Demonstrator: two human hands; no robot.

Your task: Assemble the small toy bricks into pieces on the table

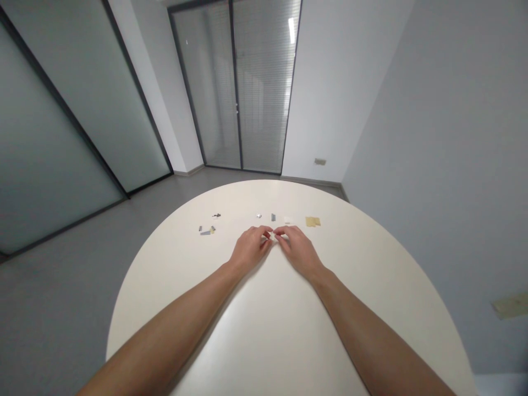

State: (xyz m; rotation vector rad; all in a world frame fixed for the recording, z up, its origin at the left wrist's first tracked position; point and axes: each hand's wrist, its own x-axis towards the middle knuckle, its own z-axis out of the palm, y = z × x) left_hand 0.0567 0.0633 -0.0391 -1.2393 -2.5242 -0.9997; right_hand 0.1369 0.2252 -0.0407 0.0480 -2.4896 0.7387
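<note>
My left hand (252, 245) and my right hand (297, 247) meet near the middle of the white round table (256, 341). The fingertips of both are pinched around a small pale piece (272, 235), too small to name and partly hidden by the fingers. Just beyond the hands lie a small grey piece (273, 217) and a tiny shiny metallic bit (259, 215). A small whitish piece (287, 220) rests just past my right hand.
Yellowish flat squares (312, 221) lie to the right, overlapping. At the left are a grey strip (205, 233), a small grey block (200, 228) and some dark little parts (216, 215). A glass partition with blinds (264, 88) stands beyond the table.
</note>
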